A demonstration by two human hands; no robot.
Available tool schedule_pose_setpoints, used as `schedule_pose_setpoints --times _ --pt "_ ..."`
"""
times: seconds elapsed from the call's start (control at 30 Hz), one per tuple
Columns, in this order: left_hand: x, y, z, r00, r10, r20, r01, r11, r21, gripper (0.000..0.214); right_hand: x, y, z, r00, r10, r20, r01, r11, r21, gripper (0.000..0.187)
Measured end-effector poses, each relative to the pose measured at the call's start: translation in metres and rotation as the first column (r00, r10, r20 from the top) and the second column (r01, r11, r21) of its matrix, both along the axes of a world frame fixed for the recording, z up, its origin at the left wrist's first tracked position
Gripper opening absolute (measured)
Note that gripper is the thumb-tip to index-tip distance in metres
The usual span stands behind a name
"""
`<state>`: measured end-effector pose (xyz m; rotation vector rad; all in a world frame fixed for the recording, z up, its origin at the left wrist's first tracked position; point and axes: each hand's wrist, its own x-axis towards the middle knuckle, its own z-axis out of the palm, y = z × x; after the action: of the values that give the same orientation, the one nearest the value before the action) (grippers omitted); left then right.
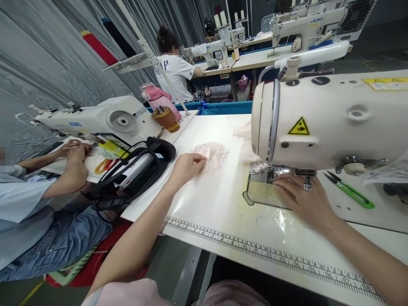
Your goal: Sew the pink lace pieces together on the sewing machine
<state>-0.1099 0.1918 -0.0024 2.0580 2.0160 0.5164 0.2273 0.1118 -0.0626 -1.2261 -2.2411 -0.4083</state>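
Note:
My left hand (188,169) is closed, its thumb and fingertips pinched at the left edge of a sheer pale pink fabric piece (214,156) lying on the white table. To the right stands a sewing machine (321,114). Below its head, my right hand (301,196) rests beside the presser foot with fingers stretched out over the metal plate (259,187); the machine partly hides them. More sheer pink fabric (248,151) lies behind and left of the presser foot, partly covered by the machine head.
Green thread snips (352,191) lie right of my right hand. A printed ruler (267,253) runs along the table's front edge. On the left are a black headset (137,170), a brown cup (165,119), a pink bottle (161,102) and a co-worker's hands (75,151) at another machine.

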Motion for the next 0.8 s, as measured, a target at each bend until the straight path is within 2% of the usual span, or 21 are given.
schedule_pose_setpoints --times 0.3,0.37,0.43,0.5,0.53,0.63,0.67,0.7,0.73,0.8 --pt "-0.007 0.006 -0.004 0.985 -0.018 0.171 0.021 1.000 -0.015 0.034 0.001 0.000 -0.001 1.000 0.010 0.005 -0.010 1.000 -0.019 0.020" --pt "-0.010 0.007 -0.007 0.981 -0.017 0.194 0.011 0.999 0.031 0.038 0.001 0.001 0.000 1.000 0.005 0.007 -0.005 1.000 -0.017 0.021" --pt "-0.016 0.011 -0.007 0.978 -0.002 0.210 -0.027 0.990 0.138 0.046 0.001 0.001 0.000 1.000 0.001 0.004 -0.001 1.000 -0.014 0.023" --pt "-0.025 0.014 0.000 0.976 0.029 0.218 -0.097 0.946 0.308 0.058 0.001 0.001 -0.001 1.000 0.004 0.003 -0.004 1.000 -0.009 0.025" --pt "-0.030 0.015 0.007 0.976 0.045 0.215 -0.130 0.906 0.403 0.064 0.001 0.002 -0.001 1.000 0.002 0.005 -0.002 1.000 -0.006 0.025" --pt "-0.042 0.011 0.034 0.983 0.067 0.168 -0.163 0.738 0.654 0.071 0.002 0.003 -0.002 1.000 -0.018 0.011 0.017 1.000 0.015 0.024" --pt "-0.043 0.007 0.044 0.984 0.072 0.161 -0.167 0.678 0.715 0.066 0.002 0.004 -0.002 1.000 -0.022 0.005 0.022 0.999 0.027 0.022" --pt "-0.040 0.000 0.053 0.987 0.065 0.150 -0.156 0.643 0.749 0.059 0.003 0.004 -0.002 1.000 -0.023 -0.004 0.023 0.999 0.038 0.021" --pt "-0.035 -0.007 0.060 0.985 0.063 0.160 -0.164 0.618 0.769 0.052 0.003 0.005 -0.002 0.999 -0.024 -0.021 0.025 0.998 0.049 0.020" --pt "-0.015 -0.027 0.069 0.977 0.030 0.212 -0.173 0.695 0.698 0.036 0.003 0.007 -0.001 0.998 -0.027 -0.061 0.030 0.998 0.052 0.019"
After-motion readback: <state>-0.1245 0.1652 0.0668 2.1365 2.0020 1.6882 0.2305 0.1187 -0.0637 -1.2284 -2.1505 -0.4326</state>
